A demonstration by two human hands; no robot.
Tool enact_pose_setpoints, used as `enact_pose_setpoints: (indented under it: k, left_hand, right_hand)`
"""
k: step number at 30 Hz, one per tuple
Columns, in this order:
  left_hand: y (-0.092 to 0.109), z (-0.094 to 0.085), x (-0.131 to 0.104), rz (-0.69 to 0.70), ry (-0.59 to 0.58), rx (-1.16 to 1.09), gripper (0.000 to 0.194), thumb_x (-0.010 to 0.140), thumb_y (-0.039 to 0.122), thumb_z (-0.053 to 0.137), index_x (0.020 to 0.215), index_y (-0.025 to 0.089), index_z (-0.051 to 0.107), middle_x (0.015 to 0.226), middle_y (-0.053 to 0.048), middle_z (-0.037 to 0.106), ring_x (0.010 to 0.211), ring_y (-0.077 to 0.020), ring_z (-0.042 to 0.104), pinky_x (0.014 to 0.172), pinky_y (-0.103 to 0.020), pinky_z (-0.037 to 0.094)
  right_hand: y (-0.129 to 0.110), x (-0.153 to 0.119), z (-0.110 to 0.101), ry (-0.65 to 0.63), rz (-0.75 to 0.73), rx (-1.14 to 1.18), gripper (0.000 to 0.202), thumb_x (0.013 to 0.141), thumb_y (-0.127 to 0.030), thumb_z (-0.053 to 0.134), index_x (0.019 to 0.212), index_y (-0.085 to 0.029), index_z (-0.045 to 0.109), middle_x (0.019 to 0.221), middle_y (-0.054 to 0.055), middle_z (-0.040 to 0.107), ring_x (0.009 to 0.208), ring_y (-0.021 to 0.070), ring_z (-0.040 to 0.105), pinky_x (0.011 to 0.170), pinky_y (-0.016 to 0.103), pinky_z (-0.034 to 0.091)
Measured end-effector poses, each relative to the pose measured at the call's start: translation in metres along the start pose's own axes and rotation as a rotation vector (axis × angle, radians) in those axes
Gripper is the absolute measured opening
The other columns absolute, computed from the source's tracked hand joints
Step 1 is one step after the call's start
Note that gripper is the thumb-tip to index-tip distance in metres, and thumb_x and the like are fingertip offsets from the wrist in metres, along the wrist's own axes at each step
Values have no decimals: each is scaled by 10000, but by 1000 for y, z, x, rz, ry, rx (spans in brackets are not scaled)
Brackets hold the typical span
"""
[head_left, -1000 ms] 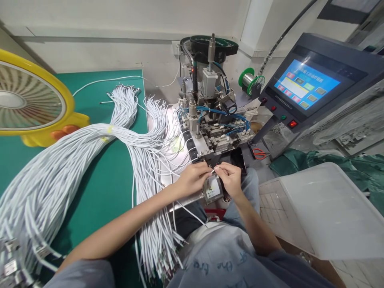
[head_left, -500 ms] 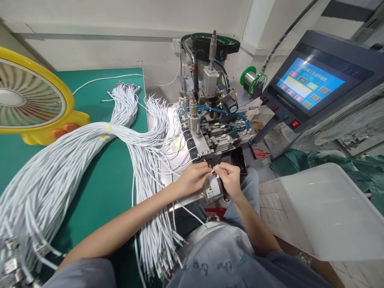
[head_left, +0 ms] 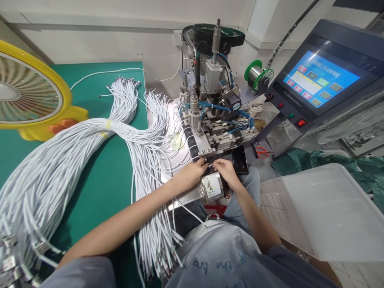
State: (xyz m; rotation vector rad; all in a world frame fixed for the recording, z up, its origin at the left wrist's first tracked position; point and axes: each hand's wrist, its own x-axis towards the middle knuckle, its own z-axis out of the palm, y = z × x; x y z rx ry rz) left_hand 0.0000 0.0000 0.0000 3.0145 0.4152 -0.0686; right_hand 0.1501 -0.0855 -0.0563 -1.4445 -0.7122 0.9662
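Head view: your left hand [head_left: 192, 173] and right hand [head_left: 225, 171] met fingertip to fingertip at the front edge of the machine [head_left: 214, 120], both pinched shut on the end of one white cable [head_left: 210, 165]. That cable end sat just below the machine's fixture, above the labelled metal box [head_left: 212, 187]. The cable bundle [head_left: 90, 148] lay across the green mat [head_left: 102, 192] to your left. A touchscreen [head_left: 321, 78] stood at right, beside a translucent bin [head_left: 327, 212].
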Motion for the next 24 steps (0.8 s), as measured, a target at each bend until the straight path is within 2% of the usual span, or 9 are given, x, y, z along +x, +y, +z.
enact_pose_setpoints:
  k: [5, 16, 24]
  left_hand:
    - [4, -7, -4, 40, -15, -1, 474, 820, 30, 367, 1272, 132, 467, 929, -89, 536, 608, -132, 583, 616, -272, 488]
    - [20, -20, -6, 99, -52, 218, 398, 853, 37, 376, 1234, 74, 483, 964, -122, 542, 657, -199, 613, 604, -337, 503]
    - [21, -20, -11, 120, 3, 196, 400, 838, 11, 381, 1225, 42, 478, 971, -116, 533, 657, -218, 602, 603, -351, 487]
  right_hand:
    - [-2, -5, 1, 2, 14, -4, 217, 649, -371, 630, 644, -156, 597, 576, -6, 570, 523, 112, 503, 487, 228, 386]
    - [-9, -11, -5, -27, 77, -10, 185, 620, -325, 658, 619, -147, 609, 545, -10, 567, 477, 97, 492, 437, 211, 359]
    - [-13, -14, 0, -18, 68, 31, 117, 714, -252, 560, 673, -146, 590, 583, -29, 535, 517, 56, 478, 466, 169, 353]
